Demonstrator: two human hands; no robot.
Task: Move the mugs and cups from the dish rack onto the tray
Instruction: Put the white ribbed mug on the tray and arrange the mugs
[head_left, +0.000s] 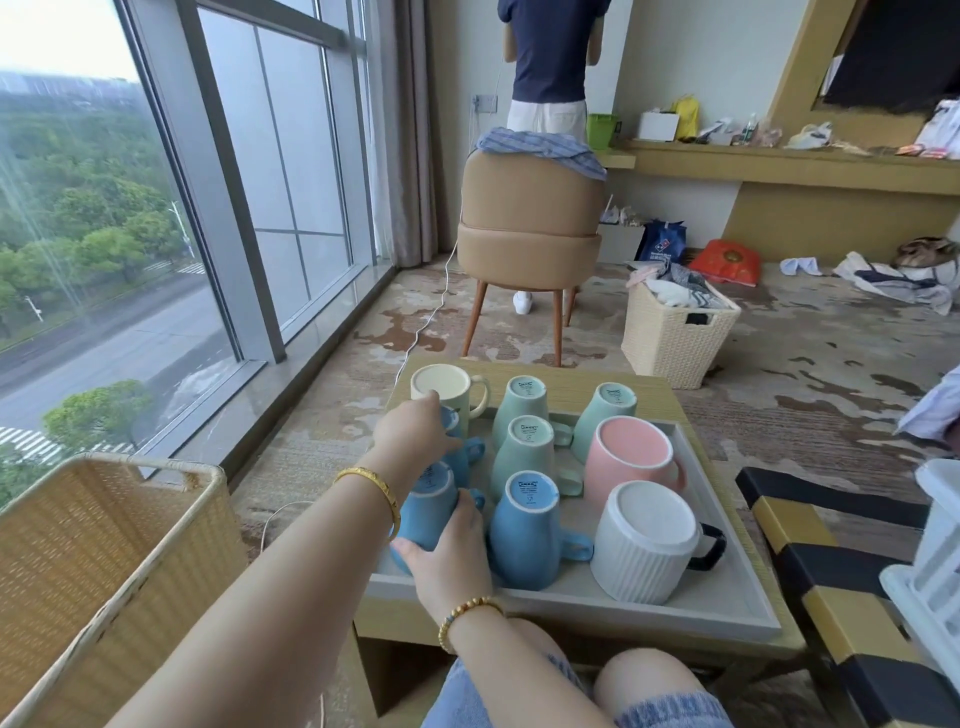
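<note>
Both hands are occupied on the grey tray (737, 613): a near blue mug (427, 506) is gripped by the right hand (447, 556), and a farther blue mug (465, 454) by the left hand (410, 434). Seven other upturned mugs are stood just beside them, the cream mug (444, 387) farthest.

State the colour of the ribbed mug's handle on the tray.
Black, on the white ribbed mug; handle shows best in the head view.

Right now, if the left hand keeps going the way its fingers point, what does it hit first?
Probably the cream mug. The left hand rests on a blue mug, fingertips already at the cream mug's side; whether they touch is unclear.
</note>
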